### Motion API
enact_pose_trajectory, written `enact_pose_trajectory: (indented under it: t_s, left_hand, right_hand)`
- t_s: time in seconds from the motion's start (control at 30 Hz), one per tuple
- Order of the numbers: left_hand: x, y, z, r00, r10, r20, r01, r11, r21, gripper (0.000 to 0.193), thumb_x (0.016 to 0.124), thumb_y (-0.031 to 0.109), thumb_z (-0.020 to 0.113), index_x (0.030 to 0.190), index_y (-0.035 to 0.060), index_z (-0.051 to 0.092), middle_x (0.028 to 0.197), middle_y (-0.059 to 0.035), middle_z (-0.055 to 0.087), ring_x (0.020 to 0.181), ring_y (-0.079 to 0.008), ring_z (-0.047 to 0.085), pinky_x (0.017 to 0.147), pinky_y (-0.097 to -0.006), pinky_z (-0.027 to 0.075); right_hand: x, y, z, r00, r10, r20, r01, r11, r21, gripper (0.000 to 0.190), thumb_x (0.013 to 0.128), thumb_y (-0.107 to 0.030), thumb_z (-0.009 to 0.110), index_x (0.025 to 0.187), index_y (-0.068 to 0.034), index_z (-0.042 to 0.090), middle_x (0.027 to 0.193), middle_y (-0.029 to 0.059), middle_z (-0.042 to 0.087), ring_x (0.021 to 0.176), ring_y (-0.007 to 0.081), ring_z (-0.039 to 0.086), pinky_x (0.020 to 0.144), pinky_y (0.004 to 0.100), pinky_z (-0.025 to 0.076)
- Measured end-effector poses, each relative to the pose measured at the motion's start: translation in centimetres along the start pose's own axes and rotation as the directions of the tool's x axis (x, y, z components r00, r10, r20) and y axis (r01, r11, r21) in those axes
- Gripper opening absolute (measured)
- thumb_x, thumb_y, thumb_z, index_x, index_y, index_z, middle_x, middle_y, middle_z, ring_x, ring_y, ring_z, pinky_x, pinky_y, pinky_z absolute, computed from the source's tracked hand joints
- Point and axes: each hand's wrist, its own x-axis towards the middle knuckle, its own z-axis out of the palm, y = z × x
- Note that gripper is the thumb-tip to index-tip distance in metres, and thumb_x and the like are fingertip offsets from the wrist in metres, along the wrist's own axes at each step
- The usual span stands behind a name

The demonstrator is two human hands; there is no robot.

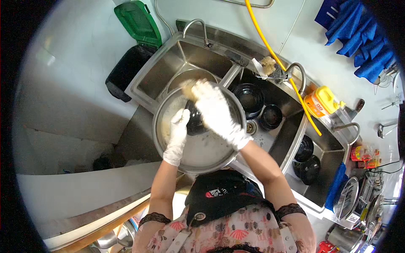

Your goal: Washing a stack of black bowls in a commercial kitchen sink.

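Note:
My left hand [177, 134], in a white glove, grips a glossy black bowl [195, 125] by its left edge. It is held over a large round metal basin [196, 170] of cloudy water. Across the bowl reaches my right hand [215, 110], also gloved in white and blurred. A tan fibrous scrubber [188, 89] is under its fingers, at the bowl's far side. The gloved right hand hides much of the bowl. The basin sits at the near side of the left sink compartment [158, 68].
Several black bowls [249, 98] stand in the middle compartment; more dark dishes [307, 169] lie in the right one. A yellow hose [264, 36] hangs across the faucet [297, 71]. Beside it stands a yellow detergent jug [322, 99]. A green-lidded bin [139, 23] is at the left.

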Motion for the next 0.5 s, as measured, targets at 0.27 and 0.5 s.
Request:
enact_pose_trajectory:
  t_s: [0.27,0.5]
  left_hand:
    - [0.2,0.8,-1.7,0.890,-0.455,-0.042,0.244,0.550,-0.799,0.039,0.095,0.028,0.059,0.124,0.0008,0.059,0.125,-0.0139,0.061,0.112,-0.0278,0.059,0.100,-0.0438,0.046]
    - [1.0,0.2,1.3,0.867,-0.496,0.034,0.201,0.288,-0.936,0.043,0.097,0.024,0.052,0.132,-0.0003,0.049,0.133,-0.0171,0.055,0.120,-0.0345,0.053,0.106,-0.0513,0.041]
  right_hand:
    - [-3.1,6.9,-0.4,0.918,0.358,0.172,-0.366,0.594,0.716,0.041,0.100,-0.017,0.047,0.136,0.001,0.050,0.145,0.0133,0.046,0.137,0.0226,0.038,0.115,0.0317,0.023]
    - [-7.4,0.2,1.1,0.993,0.091,-0.079,-0.093,0.995,-0.023,0.053,0.089,-0.014,0.054,0.140,-0.003,0.046,0.147,0.0222,0.038,0.139,0.0421,0.030,0.116,0.0540,0.016]
